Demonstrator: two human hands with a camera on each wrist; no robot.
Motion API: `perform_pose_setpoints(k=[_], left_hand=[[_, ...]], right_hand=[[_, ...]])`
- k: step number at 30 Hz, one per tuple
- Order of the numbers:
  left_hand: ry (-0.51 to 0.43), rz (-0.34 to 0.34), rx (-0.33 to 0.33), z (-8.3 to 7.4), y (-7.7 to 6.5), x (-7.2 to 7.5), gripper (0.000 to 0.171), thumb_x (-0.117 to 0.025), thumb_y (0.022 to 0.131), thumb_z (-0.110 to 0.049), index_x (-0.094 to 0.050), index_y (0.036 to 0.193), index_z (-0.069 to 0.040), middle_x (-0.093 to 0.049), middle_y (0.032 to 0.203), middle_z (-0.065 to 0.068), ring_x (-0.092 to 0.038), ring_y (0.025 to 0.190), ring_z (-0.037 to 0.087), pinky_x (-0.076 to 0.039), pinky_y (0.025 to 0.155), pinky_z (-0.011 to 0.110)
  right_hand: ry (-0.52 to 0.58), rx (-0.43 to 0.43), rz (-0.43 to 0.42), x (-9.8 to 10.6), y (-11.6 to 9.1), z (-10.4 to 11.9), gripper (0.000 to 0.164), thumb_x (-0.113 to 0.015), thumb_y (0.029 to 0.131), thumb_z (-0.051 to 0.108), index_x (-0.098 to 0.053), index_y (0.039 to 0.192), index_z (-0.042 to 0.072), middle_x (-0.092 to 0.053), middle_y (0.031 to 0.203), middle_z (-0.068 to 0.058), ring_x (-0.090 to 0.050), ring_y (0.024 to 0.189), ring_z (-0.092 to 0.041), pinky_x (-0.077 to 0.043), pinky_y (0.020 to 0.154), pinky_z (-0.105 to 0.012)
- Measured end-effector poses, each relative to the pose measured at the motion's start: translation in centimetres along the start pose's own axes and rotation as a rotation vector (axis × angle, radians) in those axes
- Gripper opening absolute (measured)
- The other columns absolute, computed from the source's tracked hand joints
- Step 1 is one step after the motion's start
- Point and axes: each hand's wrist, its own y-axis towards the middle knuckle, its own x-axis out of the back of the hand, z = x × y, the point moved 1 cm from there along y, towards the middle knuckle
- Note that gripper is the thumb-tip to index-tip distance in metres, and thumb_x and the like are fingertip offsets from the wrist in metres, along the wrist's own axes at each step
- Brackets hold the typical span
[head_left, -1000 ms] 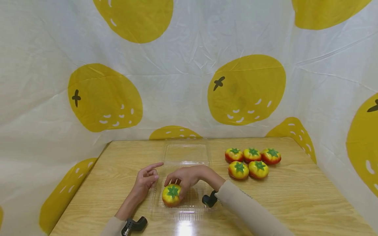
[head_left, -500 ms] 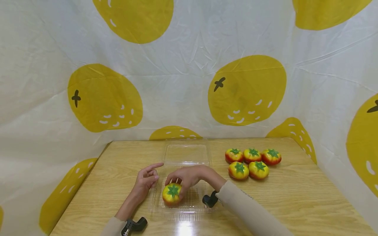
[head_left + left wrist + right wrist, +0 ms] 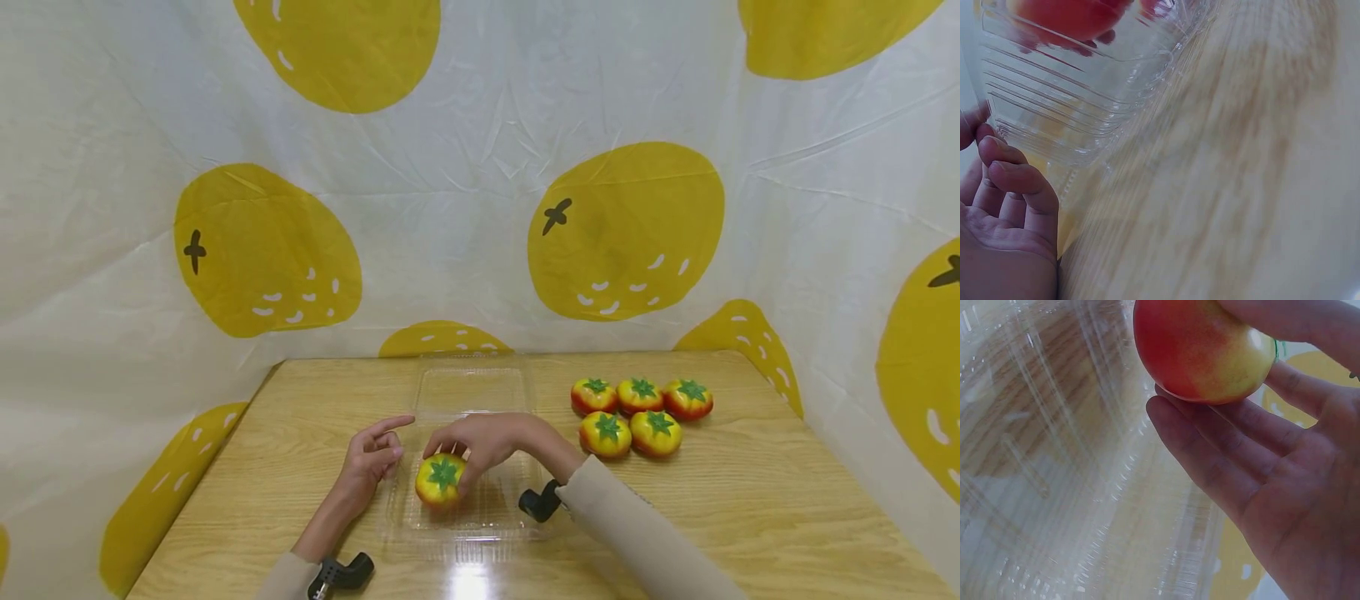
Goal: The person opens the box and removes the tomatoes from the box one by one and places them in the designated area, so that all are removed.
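My right hand [image 3: 480, 442] grips a yellow-and-red toy tomato [image 3: 440, 482] with a green star-shaped top. Thumb and fingers are round its sides, and its red underside [image 3: 1172, 356] shows in the right wrist view. The tomato is over the left part of an open clear plastic clamshell container [image 3: 495, 521], seen through the ribbed wall in the left wrist view. At the container's left edge is my left hand [image 3: 363, 467], index finger stretched out and the others curled. In the left wrist view its fingertips [image 3: 994, 150] pinch the clear rim.
Several more toy tomatoes [image 3: 642, 393] stand in two rows on the wooden table [image 3: 720, 500], to the right of the container. The container's lid [image 3: 472, 392] lies folded back toward the fruit-printed curtain [image 3: 450, 250] behind the table.
My right hand has raised the tomato a little and shifted it slightly away and to the right over the container. The left hand has stayed in place.
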Motion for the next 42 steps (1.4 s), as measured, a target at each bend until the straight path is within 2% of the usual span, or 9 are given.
perform_pose_setpoints(k=[10,16,24,30,36,42], left_hand=[[-0.004,-0.009,0.007,0.0,0.0,-0.1,0.051,-0.049,0.093,0.011,-0.042,0.142,0.022,-0.058,0.073,-0.008,-0.039,0.056,0.011,-0.023,0.048,0.034],[0.012,-0.006,0.001,-0.1,0.0,-0.1,0.053,-0.050,0.092,0.010,-0.042,0.143,0.021,-0.059,0.073,-0.008,-0.040,0.056,0.009,-0.026,0.046,0.032],[0.015,-0.006,-0.006,-0.1,0.0,-0.1,0.051,-0.049,0.092,0.012,-0.044,0.142,0.020,-0.059,0.072,-0.008,-0.035,0.054,0.017,-0.026,0.046,0.034],[0.000,-0.003,-0.003,0.1,0.0,-0.1,0.051,-0.048,0.092,0.012,-0.045,0.142,0.019,-0.060,0.073,-0.008,-0.041,0.055,0.009,-0.027,0.046,0.032],[-0.016,-0.011,0.001,0.1,-0.1,-0.1,0.050,-0.049,0.092,0.013,-0.044,0.142,0.020,-0.060,0.074,-0.007,-0.043,0.056,0.007,-0.026,0.047,0.033],[-0.009,-0.015,-0.001,0.1,0.0,-0.1,0.051,-0.049,0.092,0.013,-0.044,0.142,0.021,-0.059,0.073,-0.007,-0.043,0.056,0.006,-0.024,0.048,0.035]], right_hand=[[0.030,0.010,-0.053,0.8,-1.7,1.0,0.062,-0.084,0.082,0.013,-0.060,0.138,0.020,-0.068,0.129,0.001,-0.063,0.114,-0.007,-0.055,0.100,-0.028],[0.039,0.024,-0.096,1.3,-3.1,1.5,0.063,-0.084,0.084,0.018,-0.058,0.140,0.021,-0.066,0.134,-0.003,-0.063,0.117,-0.008,-0.055,0.093,-0.021],[0.069,0.053,-0.150,1.6,-4.8,1.8,0.065,-0.080,0.086,0.017,-0.055,0.146,0.016,-0.063,0.138,-0.001,-0.061,0.120,-0.012,-0.055,0.097,-0.023],[0.065,0.060,-0.199,1.6,-6.3,1.8,0.069,-0.078,0.087,0.019,-0.052,0.150,0.014,-0.059,0.144,0.000,-0.061,0.125,-0.015,-0.054,0.101,-0.025],[0.060,0.063,-0.255,1.7,-7.8,2.0,0.068,-0.078,0.087,0.022,-0.052,0.150,0.014,-0.062,0.140,0.000,-0.061,0.123,-0.013,-0.054,0.100,-0.027],[0.092,0.047,-0.298,1.6,-9.1,2.0,0.068,-0.079,0.088,0.028,-0.050,0.150,0.022,-0.063,0.137,0.004,-0.061,0.126,-0.015,-0.054,0.101,-0.029]])
